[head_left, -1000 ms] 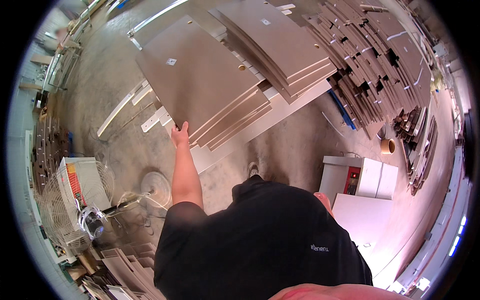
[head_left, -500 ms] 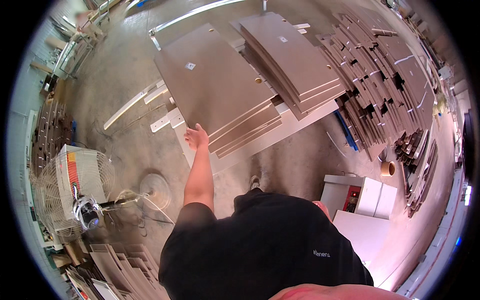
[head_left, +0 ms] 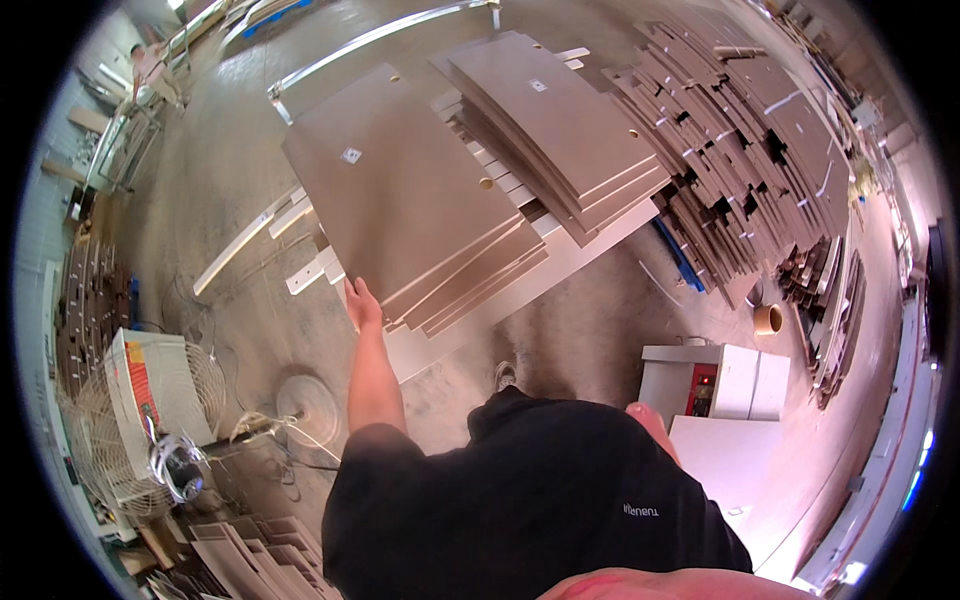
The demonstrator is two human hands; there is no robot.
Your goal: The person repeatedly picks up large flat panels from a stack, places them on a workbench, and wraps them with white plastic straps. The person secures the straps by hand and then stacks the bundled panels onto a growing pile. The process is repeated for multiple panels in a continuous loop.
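Observation:
My left hand (head_left: 362, 303) reaches forward and grips the near left corner of the top brown panel (head_left: 400, 190), a large flat board with a small white label. That panel lies on a low stack of like panels (head_left: 470, 285) resting on white boards (head_left: 570, 262). A second stack of brown panels (head_left: 560, 130) lies just to the right, partly overlapping. My right hand is out of sight; only a bit of my right arm (head_left: 648, 420) shows beside my black shirt.
A caged floor fan (head_left: 140, 420) stands at the left with cables on the concrete floor. A white and red cabinet (head_left: 715, 382) and a tape roll (head_left: 768, 318) are at the right. Long rows of cut boards (head_left: 770, 150) fill the far right; more boards (head_left: 250, 555) lie at the lower left.
My left hand stays on the panel's corner. The view has shifted, so the stacks now sit more to the centre and right.

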